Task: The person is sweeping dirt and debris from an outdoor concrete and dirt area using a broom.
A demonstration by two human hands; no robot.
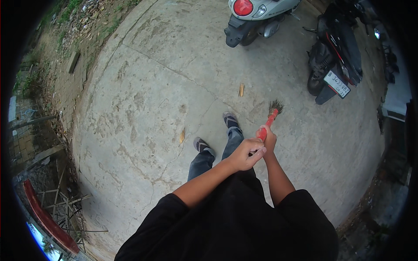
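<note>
One red-handled broom (271,118) slanted forward and slightly right from the left grip (248,154), clenched around its near end; the right grip (269,138) grasped it farther along, nearer the bristles (275,105). A tan scrap (241,89) lay ahead-left of them. Both grips hid much of the handle (262,133); whether bristles touched the concrete floor (148,91) was hard to tell.

Red broom handle (271,119) partly hidden (by left hand (247,155)), pale scooter (278,7) cropped above, black shirt (235,217) below.
</note>
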